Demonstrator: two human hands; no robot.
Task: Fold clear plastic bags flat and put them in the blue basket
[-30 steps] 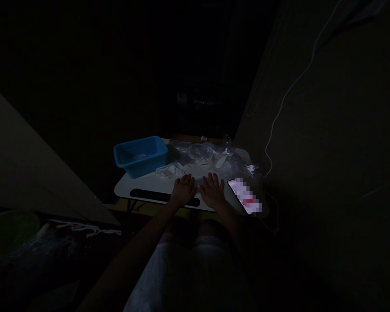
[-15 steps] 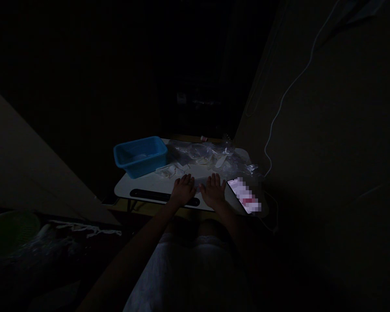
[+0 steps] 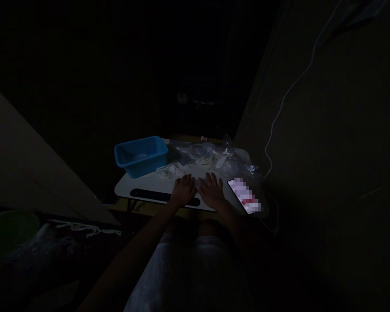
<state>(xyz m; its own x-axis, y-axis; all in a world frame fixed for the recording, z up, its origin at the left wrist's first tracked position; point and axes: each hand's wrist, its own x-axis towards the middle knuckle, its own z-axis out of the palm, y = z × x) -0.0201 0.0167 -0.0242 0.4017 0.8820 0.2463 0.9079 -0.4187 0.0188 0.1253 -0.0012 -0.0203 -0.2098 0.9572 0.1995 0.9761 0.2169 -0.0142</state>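
Note:
In a very dark room a small white lap table [image 3: 139,186] stands in front of me. My left hand [image 3: 183,190] lies on its near edge with the fingers loosely curled downward. My right hand [image 3: 212,190] lies flat beside it, fingers stretched out, holding nothing. A lit phone [image 3: 245,196] lies just right of my right hand. Small white scraps [image 3: 169,171] lie a little beyond my left hand. A blue plastic tub [image 3: 141,155] sits at the table's far left.
Crumpled clear plastic bags [image 3: 211,155] cover the table's back right. A white cable [image 3: 289,91] hangs down the wall on the right. A green basket [image 3: 9,229] and white cord [image 3: 84,229] lie at the lower left. A dark slot [image 3: 152,196] runs along the table's front.
My right hand has shifted slightly left, closer to my left hand. Otherwise nothing has visibly moved.

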